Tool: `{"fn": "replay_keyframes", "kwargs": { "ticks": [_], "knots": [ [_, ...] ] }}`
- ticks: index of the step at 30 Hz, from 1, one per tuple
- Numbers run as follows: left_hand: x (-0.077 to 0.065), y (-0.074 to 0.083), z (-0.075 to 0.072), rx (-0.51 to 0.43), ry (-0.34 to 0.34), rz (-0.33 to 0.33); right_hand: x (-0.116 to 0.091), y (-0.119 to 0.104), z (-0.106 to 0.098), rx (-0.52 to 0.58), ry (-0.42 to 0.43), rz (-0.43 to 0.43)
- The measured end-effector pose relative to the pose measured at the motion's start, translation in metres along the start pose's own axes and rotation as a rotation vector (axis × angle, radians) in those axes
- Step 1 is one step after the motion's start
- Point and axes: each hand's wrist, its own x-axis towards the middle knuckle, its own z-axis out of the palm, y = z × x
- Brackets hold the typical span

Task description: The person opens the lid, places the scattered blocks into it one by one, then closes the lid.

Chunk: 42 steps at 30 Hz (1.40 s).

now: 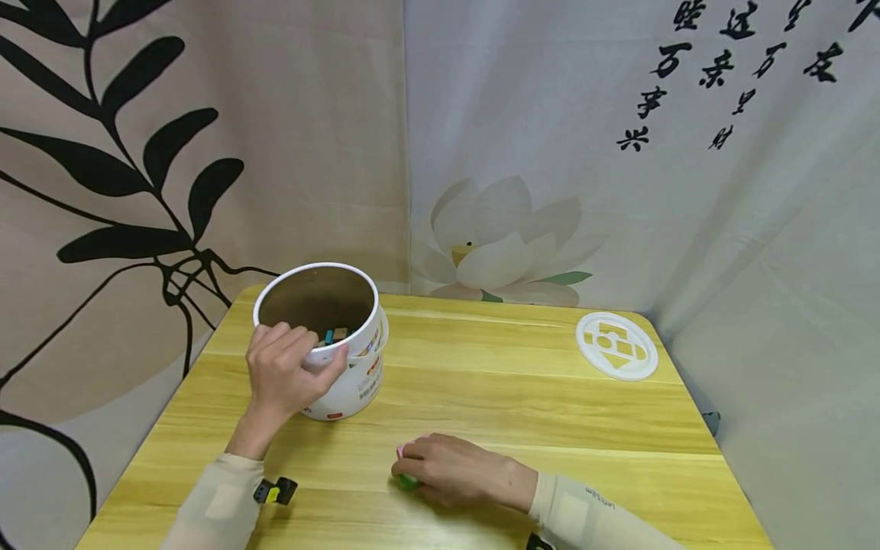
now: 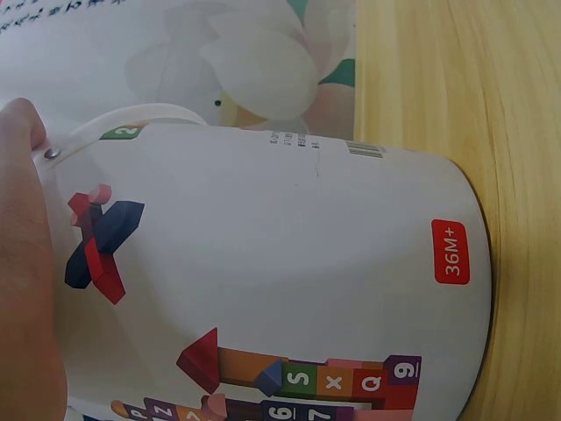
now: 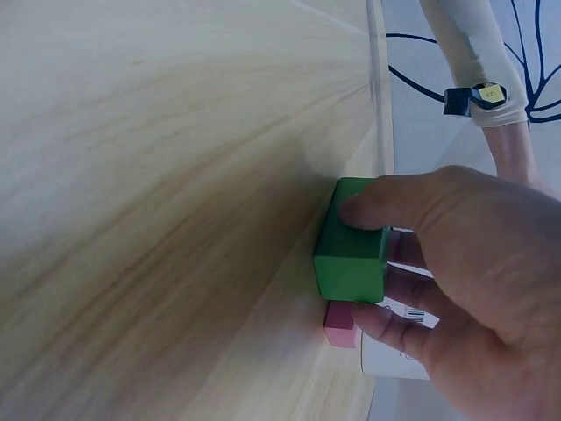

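Observation:
A white bucket (image 1: 354, 386) with printed block pictures stands toward the left of the table, a few small blocks (image 1: 334, 335) showing inside it. My left hand (image 1: 285, 374) grips its near rim, fingers hooked over the edge and thumb along the outside. In the left wrist view the bucket's wall (image 2: 263, 228) fills most of the picture. Low at the front, my right hand (image 1: 467, 472) pinches a green block (image 3: 351, 263) between thumb and fingers, close over the tabletop. A pink block (image 3: 340, 326) shows just beyond the green one, near a fingertip.
The wooden table (image 1: 495, 367) reaches back to a printed curtain (image 1: 516, 153). A round white cut-out disc (image 1: 616, 346) lies at its far right corner. The bucket's handle (image 1: 385, 332) hangs at its right side.

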Motion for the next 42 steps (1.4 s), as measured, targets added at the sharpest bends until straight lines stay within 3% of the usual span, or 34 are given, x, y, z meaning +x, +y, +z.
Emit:
{"fn": "replay_keyframes", "kwargs": {
  "ticks": [8,17,30,42],
  "knots": [
    [0.000,0.000,0.000,-0.005,0.007,0.003,-0.003,0.001,-0.008,0.064,-0.026,0.008],
    [0.002,0.001,0.000,-0.012,0.028,0.013,-0.004,0.015,-0.037,0.223,0.008,0.061],
    [-0.001,-0.001,-0.001,0.000,0.012,-0.003,0.008,0.052,-0.103,0.246,0.220,0.168],
    [0.000,-0.001,0.001,-0.009,0.013,0.005,0.040,0.092,-0.153,0.237,0.407,0.146]
  ]
}}
